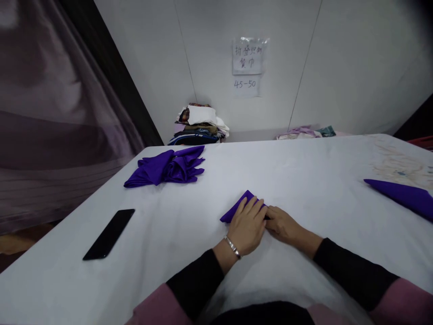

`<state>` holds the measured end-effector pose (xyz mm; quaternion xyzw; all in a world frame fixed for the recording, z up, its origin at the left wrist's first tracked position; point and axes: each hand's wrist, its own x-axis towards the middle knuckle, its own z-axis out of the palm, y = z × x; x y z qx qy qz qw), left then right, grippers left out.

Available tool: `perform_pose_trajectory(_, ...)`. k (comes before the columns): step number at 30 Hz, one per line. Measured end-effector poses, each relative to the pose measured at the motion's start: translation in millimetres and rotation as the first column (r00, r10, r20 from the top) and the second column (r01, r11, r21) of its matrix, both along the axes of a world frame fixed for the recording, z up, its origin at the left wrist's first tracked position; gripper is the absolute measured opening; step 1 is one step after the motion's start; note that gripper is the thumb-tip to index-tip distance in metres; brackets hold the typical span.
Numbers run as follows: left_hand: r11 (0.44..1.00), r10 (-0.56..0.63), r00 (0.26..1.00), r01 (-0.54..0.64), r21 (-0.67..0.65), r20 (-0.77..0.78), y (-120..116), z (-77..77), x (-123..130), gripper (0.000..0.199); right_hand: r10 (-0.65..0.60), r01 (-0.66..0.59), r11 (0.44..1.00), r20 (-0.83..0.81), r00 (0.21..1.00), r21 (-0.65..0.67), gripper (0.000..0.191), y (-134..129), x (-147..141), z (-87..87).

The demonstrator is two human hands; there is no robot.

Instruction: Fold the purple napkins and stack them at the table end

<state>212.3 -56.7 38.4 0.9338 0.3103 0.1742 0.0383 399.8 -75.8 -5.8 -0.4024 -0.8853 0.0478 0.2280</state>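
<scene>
A purple cloth napkin (pixel 235 210), folded into a small pointed shape, lies on the white-covered table in front of me. Flat across its top rests my left hand (pixel 248 225), fingers stretched out, covering much of the cloth. At the napkin's right end, my right hand (pixel 282 223) has its fingers closed on the edge; the fingertips are partly hidden behind the left hand. A heap of crumpled purple napkins (pixel 165 167) sits at the far left of the table. Another purple napkin (pixel 402 196), folded to a long point, lies at the right and is cut off by the frame.
A black phone (pixel 108 234) lies on the left of the white tablecloth (pixel 189 253). Behind the table, a stack of folded clothes (pixel 199 126) and more cloths (pixel 304 132) stand against the wall. A handwritten sign (pixel 248 65) hangs there. A curtain (pixel 61 99) hangs at left.
</scene>
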Motion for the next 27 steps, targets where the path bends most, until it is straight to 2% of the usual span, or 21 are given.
perform_pose_trajectory(3,0.996,0.075,0.996,-0.077,-0.04,-0.039,14,-21.2,8,0.051,-0.016,0.016,1.0,0.005,1.0,0.009,0.036,-2,0,-1.9)
perform_pose_trajectory(6,0.977,0.182,0.978,-0.191,-0.09,-0.103,26,-42.7,-1,0.06,-0.028,0.028,1.0,-0.002,1.0,-0.006,0.03,-4,1,-1.2)
perform_pose_trajectory(9,0.97,0.206,0.971,-0.219,-0.106,-0.122,28,-52.1,-10,0.061,-0.02,0.018,0.999,-0.069,0.997,-0.028,0.029,-8,3,-0.6)
perform_pose_trajectory(12,0.97,0.202,0.973,-0.215,-0.113,-0.114,27,-51.8,-12,0.06,-0.05,0.039,0.997,-0.165,0.985,-0.066,0.029,-11,4,0.9)
perform_pose_trajectory(15,0.971,0.195,0.974,-0.208,-0.12,-0.114,25,-49.3,-10,0.061,-0.143,0.124,0.988,-0.252,0.957,-0.087,0.029,-8,-3,6.3)
perform_pose_trajectory(18,0.967,0.198,0.976,-0.21,-0.144,-0.094,23,-47.0,-8,0.062,-0.185,0.173,0.983,-0.263,0.947,-0.069,0.038,4,-18,11.5)
perform_pose_trajectory(23,0.97,0.136,0.991,-0.137,-0.203,-0.019,25,-42.5,-15,0.063,-0.208,0.203,0.969,-0.02,0.978,-0.142,0.057,28,-41,1.0)
perform_pose_trajectory(25,0.97,0.098,0.995,-0.094,-0.223,0.005,29,-40.9,-28,0.064,-0.203,0.212,0.963,0.071,0.977,-0.169,0.061,33,-43,-6.3)
perform_pose_trajectory(27,0.969,0.109,0.994,-0.1,-0.226,0.026,33,-39.7,-49,0.06,-0.19,0.208,0.964,0.117,0.975,-0.167,0.062,35,-42,-11.1)
